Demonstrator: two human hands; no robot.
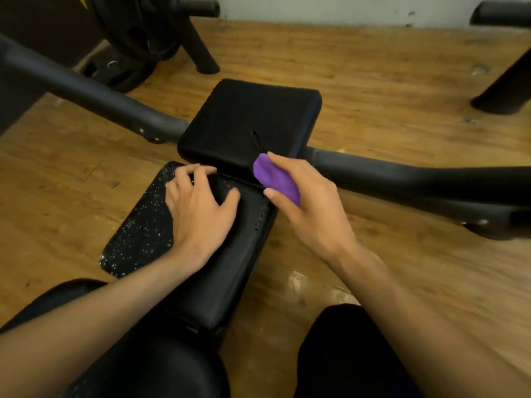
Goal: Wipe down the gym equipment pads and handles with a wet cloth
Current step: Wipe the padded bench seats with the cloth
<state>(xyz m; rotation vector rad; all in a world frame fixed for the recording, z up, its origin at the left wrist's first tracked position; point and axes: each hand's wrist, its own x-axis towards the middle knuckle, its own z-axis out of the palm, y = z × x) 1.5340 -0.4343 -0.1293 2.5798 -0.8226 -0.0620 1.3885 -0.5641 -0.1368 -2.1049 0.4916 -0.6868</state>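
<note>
The right hand [311, 209] is squeezing the soft, light purple cloth [275, 179], bunched small in its fingers [287, 160], over the far edge of the black squashy pad [230, 268], where the left hand [198, 209] is lying flat and spread

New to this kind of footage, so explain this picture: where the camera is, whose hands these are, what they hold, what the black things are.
One camera, worn on a person's head, looks down at their own bare hands; there is no robot. The left hand rests flat on the near pad, a black gym cushion speckled white, perhaps with water. The right hand pinches a purple cloth by the gap before the far pad. A black metal bar passes under the far pad, over a wooden floor.
</note>
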